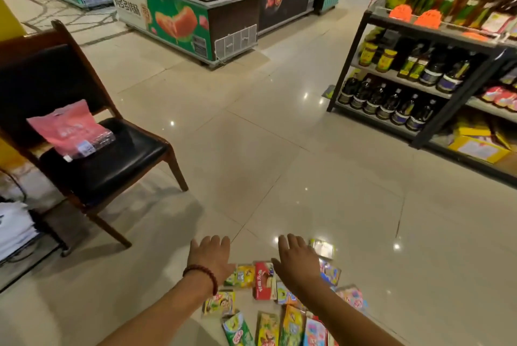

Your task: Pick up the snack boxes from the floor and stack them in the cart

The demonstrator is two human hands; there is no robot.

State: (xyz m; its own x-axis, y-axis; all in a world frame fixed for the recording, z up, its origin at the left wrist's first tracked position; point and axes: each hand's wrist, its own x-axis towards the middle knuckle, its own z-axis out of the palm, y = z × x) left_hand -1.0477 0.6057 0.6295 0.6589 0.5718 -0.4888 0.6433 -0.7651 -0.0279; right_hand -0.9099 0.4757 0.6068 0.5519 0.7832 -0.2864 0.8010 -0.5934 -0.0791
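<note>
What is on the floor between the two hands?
In the head view, a red snack box and a yellow-green snack box lie between the left hand and right hand.

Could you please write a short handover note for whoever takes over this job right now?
Left hand: open, holding nothing, above the floor beside the boxes.
Right hand: open, holding nothing, over the snack boxes.
The boxes lie scattered flat on the tiles, a red box between the hands.
No cart is in view.
Done: no box picked up yet.
Left: gather every box and stack them in the cart.
</note>
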